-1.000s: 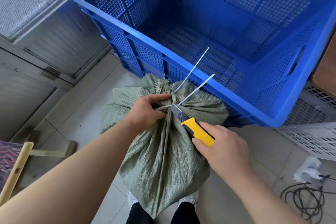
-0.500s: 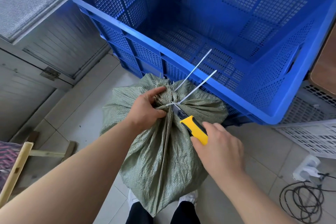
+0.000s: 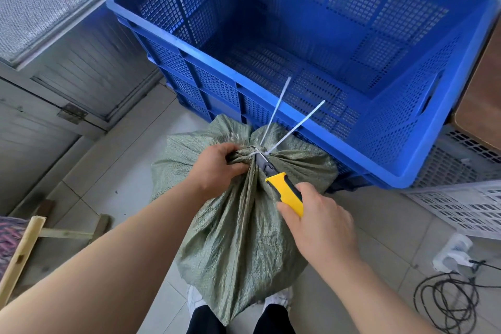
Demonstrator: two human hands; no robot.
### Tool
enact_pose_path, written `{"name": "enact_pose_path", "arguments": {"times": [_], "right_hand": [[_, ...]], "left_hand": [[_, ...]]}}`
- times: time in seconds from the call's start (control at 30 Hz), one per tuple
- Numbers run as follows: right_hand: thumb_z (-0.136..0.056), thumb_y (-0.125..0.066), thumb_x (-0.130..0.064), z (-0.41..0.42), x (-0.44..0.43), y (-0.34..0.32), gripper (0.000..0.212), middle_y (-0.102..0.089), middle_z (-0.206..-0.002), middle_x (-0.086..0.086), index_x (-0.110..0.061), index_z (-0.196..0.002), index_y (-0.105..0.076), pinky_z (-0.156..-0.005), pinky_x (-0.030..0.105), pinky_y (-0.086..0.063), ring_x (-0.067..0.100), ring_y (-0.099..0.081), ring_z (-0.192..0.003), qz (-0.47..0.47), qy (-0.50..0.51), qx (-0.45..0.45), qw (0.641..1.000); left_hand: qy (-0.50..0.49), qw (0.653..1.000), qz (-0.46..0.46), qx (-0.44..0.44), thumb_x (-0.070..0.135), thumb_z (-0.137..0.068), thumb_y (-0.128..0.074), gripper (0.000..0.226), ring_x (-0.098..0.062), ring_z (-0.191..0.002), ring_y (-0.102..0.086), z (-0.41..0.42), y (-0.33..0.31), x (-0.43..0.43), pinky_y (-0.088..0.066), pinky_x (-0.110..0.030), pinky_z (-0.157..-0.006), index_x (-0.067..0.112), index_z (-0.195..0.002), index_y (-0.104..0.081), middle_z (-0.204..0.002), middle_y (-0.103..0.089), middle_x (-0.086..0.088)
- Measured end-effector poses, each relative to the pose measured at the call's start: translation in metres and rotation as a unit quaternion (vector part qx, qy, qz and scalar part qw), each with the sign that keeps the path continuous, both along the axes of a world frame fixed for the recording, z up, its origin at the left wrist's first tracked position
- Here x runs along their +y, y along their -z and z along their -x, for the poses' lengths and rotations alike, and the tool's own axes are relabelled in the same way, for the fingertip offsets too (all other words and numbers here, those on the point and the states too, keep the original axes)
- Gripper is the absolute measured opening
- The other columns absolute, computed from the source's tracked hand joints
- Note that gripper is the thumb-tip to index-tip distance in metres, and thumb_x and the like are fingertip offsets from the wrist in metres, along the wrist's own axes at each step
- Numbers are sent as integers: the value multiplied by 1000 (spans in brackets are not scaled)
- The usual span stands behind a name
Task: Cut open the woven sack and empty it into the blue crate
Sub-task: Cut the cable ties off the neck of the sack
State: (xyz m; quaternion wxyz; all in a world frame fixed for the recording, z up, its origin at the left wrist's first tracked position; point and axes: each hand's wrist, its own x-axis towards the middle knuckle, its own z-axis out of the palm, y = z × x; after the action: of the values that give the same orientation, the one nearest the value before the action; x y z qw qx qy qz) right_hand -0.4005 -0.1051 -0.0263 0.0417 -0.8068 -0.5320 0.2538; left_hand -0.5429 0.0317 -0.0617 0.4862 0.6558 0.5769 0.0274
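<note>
Left hand (image 3: 217,167) grip clenched on woven sack (image 3: 238,225) neck, right hand (image 3: 322,222) grip wrapped round yellow knife (image 3: 284,192), blade tip hidden at white zip ties (image 3: 282,122), blue crate (image 3: 271,106) far rim cut off.

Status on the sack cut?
Left hand pinching sack neck. Right hand holds knife, blade at the zip ties. Ties uncut. Crate empty.

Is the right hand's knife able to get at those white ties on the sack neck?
Probably yes: the right hand has the knife tip at the white ties, while the left hand pinches the sack neck beside them.
</note>
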Motion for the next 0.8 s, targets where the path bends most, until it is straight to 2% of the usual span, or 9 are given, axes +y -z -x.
{"name": "enact_pose_path", "arguments": {"times": [0.07, 0.17, 0.27, 0.37, 0.43, 0.5, 0.57, 0.7, 0.8], "right_hand": [[-93, -43, -53, -1, 1, 2, 38, -69, -99, -5, -25, -117, -50, -63, 32, -32, 22, -64, -90, -14, 17, 11, 1000], [-91, -48, -52, -1, 13, 4, 29, -59, -76, -6, -23, -90, -50, -50, 30, -28, 23, -53, -70, -15, 30, 34, 999], [-90, -52, -50, -1, 31, 4, 32, -51, -67, -6, -20, -80, -52, -46, 30, -25, 19, -43, -59, -10, 32, 55, 998], [-90, -52, -51, -6, 30, -1, 33, -51, -65, -5, -19, -79, -54, -48, 32, -25, 18, -42, -56, -20, 21, 31, 999], [-90, -50, -52, -9, 22, -6, 33, -57, -69, -4, -20, -83, -55, -54, 34, -31, 24, -52, -65, -30, 14, 8, 999], [-91, -48, -51, -10, 16, -9, 33, -66, -81, -1, -20, -97, -59, -60, 34, -37, 27, -62, -80, -36, 10, -6, 999], [-93, -45, -52, -9, 12, -11, 36, -69, -86, -1, -21, -105, -58, -60, 33, -36, 24, -64, -85, -36, -2, -25, 999], [-94, -42, -52, -9, 9, -11, 36, -67, -86, -2, -22, -109, -56, -59, 33, -33, 23, -64, -84, -33, -13, -45, 998], [-93, -42, -53, -11, 6, -13, 36, -67, -87, -2, -23, -109, -56, -58, 33, -30, 24, -63, -84, -35, -16, -53, 998]], "left_hand": [[-13, 1000, -5, -3, 17, -83, -70, 22, -6, -67, -59, 0, 1, -4, -46, -18, -66, 13, -104, -65, -80, -65, 6], [-16, 999, -36, 3, 17, -83, -70, 12, -15, -64, -58, -4, 3, -14, -50, -27, -66, 9, -91, -67, -75, -66, -3], [-6, 997, -74, 19, 15, -83, -68, 10, -17, -63, -55, -6, 7, -21, -46, -27, -61, 6, -84, -64, -75, -66, -8], [-29, 996, -76, 20, 14, -84, -66, 8, -21, -70, -62, -6, 8, -14, -47, -25, -64, 8, -88, -65, -79, -68, -7], [-12, 997, -78, 23, 14, -85, -64, 13, -26, -78, -63, -8, 6, -9, -50, -29, -74, 9, -97, -67, -84, -69, -7], [13, 996, -81, 25, 16, -85, -64, 19, -24, -81, -62, -10, 4, -8, -51, -31, -80, 14, -104, -67, -88, -67, -3], [28, 995, -86, 32, 15, -85, -62, 25, -24, -86, -63, -10, 3, -8, -52, -35, -83, 18, -111, -63, -94, -68, -3], [30, 997, -61, 30, 11, -87, -60, 49, -23, -95, -64, -9, 1, -7, -54, -42, -90, 31, -130, -49, -109, -64, -2], [45, 997, -48, 31, 12, -88, -58, 46, -27, -100, -64, -10, 4, -8, -54, -44, -91, 31, -130, -55, -120, -64, -3]]}}
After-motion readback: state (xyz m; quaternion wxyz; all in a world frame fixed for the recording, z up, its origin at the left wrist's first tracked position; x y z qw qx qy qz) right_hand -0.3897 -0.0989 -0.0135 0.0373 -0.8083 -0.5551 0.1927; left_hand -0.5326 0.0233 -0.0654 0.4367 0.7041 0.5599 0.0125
